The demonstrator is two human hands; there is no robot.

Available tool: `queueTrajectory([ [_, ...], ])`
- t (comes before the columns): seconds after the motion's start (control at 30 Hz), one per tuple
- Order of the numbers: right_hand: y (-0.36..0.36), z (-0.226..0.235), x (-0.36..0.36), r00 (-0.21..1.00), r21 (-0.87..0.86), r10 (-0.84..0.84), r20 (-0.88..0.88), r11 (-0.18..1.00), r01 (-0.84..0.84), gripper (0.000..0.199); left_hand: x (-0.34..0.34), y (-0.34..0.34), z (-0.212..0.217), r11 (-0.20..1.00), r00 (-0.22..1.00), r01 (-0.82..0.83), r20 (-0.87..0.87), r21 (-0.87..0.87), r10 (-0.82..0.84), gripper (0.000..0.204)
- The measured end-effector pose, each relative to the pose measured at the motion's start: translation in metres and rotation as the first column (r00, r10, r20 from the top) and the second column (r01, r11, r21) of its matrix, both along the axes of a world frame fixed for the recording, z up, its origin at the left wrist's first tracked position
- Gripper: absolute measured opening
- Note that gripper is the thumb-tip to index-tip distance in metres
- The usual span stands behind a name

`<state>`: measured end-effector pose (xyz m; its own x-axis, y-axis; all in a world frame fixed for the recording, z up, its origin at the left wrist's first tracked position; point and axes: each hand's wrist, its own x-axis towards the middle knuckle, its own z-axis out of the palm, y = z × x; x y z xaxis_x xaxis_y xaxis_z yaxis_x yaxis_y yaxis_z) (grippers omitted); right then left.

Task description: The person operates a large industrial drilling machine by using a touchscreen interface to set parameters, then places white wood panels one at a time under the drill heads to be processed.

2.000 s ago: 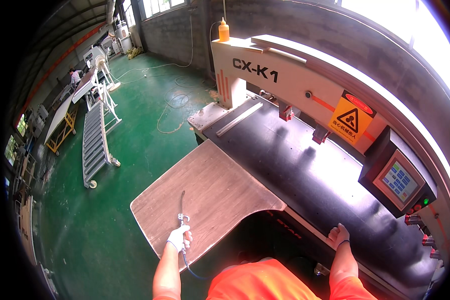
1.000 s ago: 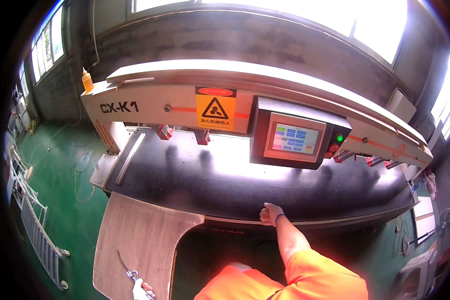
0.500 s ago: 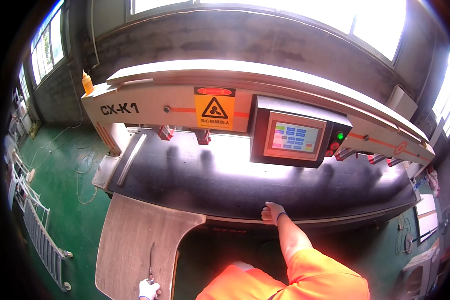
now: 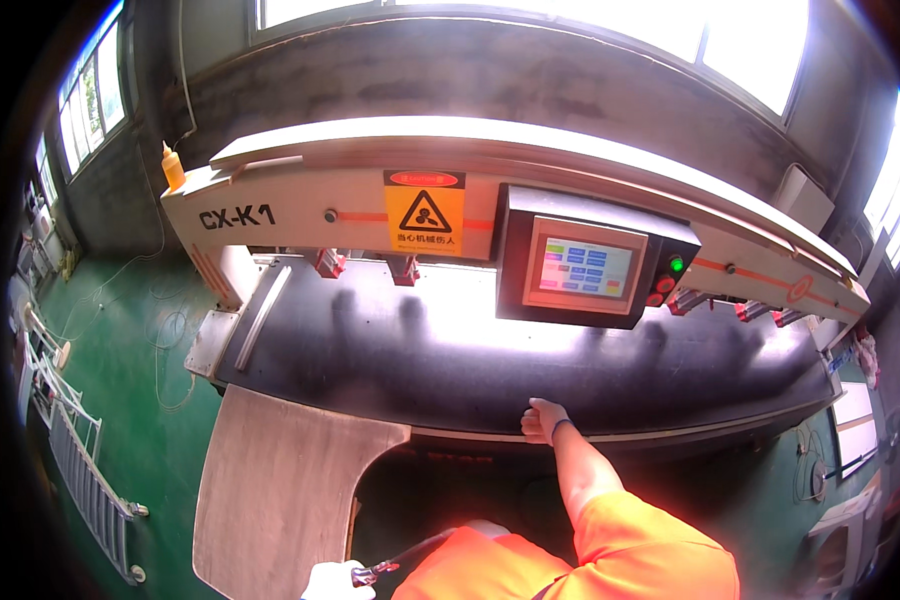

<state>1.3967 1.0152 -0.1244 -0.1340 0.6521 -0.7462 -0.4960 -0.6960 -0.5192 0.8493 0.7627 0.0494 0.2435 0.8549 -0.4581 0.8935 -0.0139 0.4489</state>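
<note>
- Since half a second ago, the left hand (image 4: pixel 337 582) has swung the air gun (image 4: pixel 373 574) sideways, its nozzle (image 4: pixel 420 550) now toward the orange shirt (image 4: pixel 495 572).
- The air gun sits beside the near end of the brown board (image 4: pixel 280 480), the left fingers wrapped around it.
- The right hand (image 4: pixel 545 420), at the black bench's (image 4: pixel 440 375) front edge, is loosely curled; nothing shows in it.
- Safest handling: aim away from the body, trigger released.
</note>
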Motion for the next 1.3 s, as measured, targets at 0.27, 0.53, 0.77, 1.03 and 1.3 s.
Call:
queueTrajectory([
  [0.27, -0.004, -0.002, -0.005, 0.986, -0.034, -0.053, 0.159, 0.998, 0.059, 0.053, 0.021, 0.010, 0.059, 0.970, 0.978, 0.146, -0.178, 0.194, -0.112, 0.021],
  [0.53, -0.007, 0.003, 0.003, 0.998, 0.030, 0.062, 0.014, 0.998, -0.062, 0.050, 0.042, 0.022, 0.060, 0.969, 0.985, 0.114, -0.155, 0.218, -0.081, 0.030],
  [0.77, 0.001, 0.009, -0.019, 0.974, -0.052, -0.011, 0.227, 0.998, 0.023, 0.050, 0.008, 0.021, 0.031, 0.978, 0.997, 0.049, 0.073, -0.202, -0.035, 0.030],
  [1.03, 0.002, -0.021, 0.018, 0.986, 0.020, 0.132, -0.099, 0.991, -0.131, 0.047, -0.075, -0.020, -0.092, 0.991, 0.980, -0.078, -0.173, 0.112, 0.097, 0.018],
  [1.3, 0.001, -0.054, 0.067, 0.953, 0.072, 0.167, -0.254, 0.986, -0.154, 0.041, -0.108, -0.017, -0.110, 0.548, 0.523, -0.785, 0.165, -0.287, 0.836, 0.034],
])
